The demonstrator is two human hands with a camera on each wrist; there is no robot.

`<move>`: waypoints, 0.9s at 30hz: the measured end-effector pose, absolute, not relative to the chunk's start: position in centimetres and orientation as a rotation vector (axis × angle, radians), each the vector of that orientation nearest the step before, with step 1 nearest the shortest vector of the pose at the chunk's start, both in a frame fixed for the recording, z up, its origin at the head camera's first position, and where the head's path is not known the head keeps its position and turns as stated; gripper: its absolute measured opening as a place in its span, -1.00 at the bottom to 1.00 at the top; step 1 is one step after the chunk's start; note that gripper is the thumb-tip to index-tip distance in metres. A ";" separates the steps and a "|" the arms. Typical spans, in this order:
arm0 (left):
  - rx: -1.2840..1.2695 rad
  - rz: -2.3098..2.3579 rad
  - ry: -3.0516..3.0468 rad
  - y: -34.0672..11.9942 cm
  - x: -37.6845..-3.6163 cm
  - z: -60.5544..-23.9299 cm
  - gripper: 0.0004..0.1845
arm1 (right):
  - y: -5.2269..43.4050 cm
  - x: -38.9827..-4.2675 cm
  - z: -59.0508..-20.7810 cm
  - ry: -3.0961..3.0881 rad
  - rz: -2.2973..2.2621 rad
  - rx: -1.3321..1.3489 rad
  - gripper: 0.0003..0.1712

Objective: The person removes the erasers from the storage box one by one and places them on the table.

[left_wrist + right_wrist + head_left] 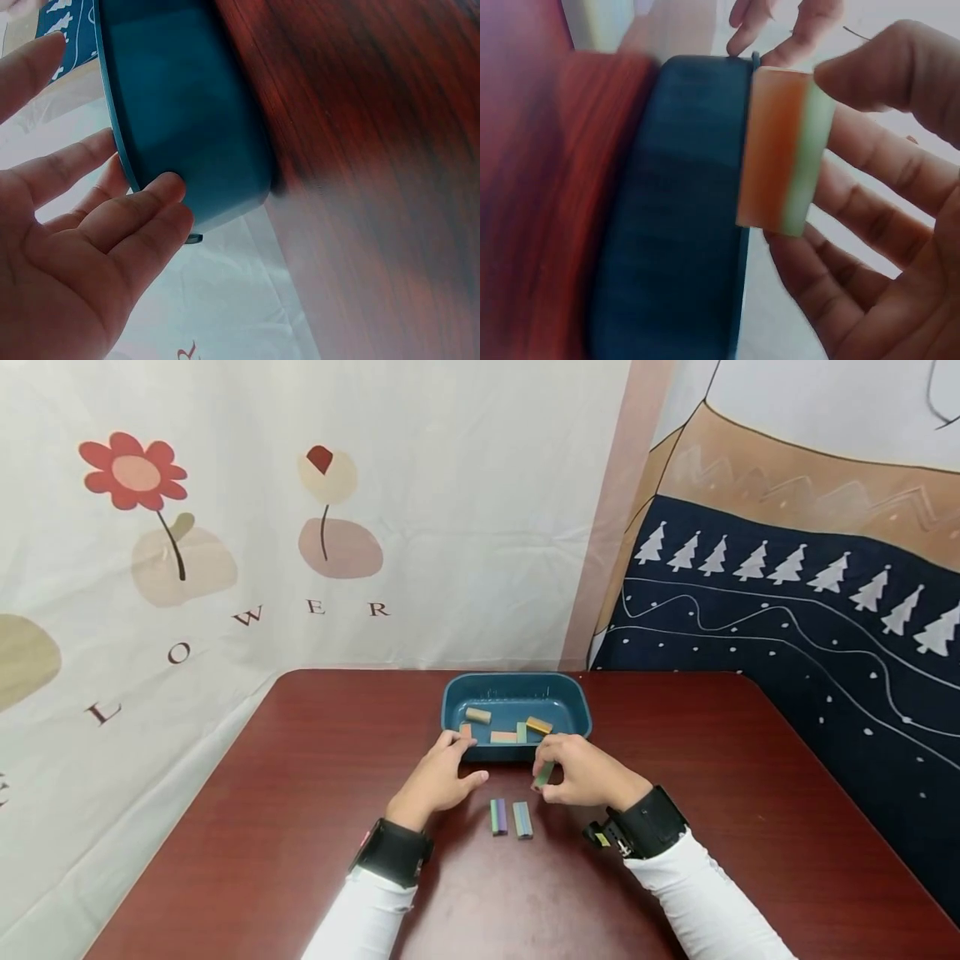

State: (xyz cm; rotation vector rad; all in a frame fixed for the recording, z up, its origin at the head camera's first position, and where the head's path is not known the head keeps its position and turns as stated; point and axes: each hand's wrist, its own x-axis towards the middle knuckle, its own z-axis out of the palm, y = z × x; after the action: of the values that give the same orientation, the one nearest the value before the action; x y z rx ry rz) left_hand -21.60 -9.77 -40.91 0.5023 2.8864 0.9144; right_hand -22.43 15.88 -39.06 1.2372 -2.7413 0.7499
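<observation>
My right hand (pixel 577 768) pinches a small rectangular block, orange on one side and pale green on the other (pixel 784 150), between thumb and fingers, close to the near wall of a dark teal tray (pixel 585 714). My left hand (pixel 442 777) is at the tray's near left corner. Its fingers (pixel 127 217) lie loosely bent at the rim and outer wall, with the thumb spread away. On the table in front of the tray lie two blocks side by side, a green-and-purple block (pixel 498 817) and a blue-and-green block (pixel 522 820).
Inside the tray are several more blocks, among them a tan block (pixel 477 716), a yellow block (pixel 539 725), and a peach block (pixel 503 737). The tray stands near the far edge of the reddish-brown table (pixel 337 727). A printed curtain (pixel 465 527) hangs behind it.
</observation>
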 end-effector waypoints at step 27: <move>0.496 0.906 2.877 -9.8 -22.0 -40.6 -0.34 | 15.1 -21.8 -41.6 -2.991 0.718 1.346 -0.90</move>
State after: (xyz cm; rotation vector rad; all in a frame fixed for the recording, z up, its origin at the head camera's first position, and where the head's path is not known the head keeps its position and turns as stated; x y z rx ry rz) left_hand -22.01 -9.84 -40.57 0.4959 2.8767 0.9055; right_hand -21.79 15.12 -41.62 1.3462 -2.9910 0.7183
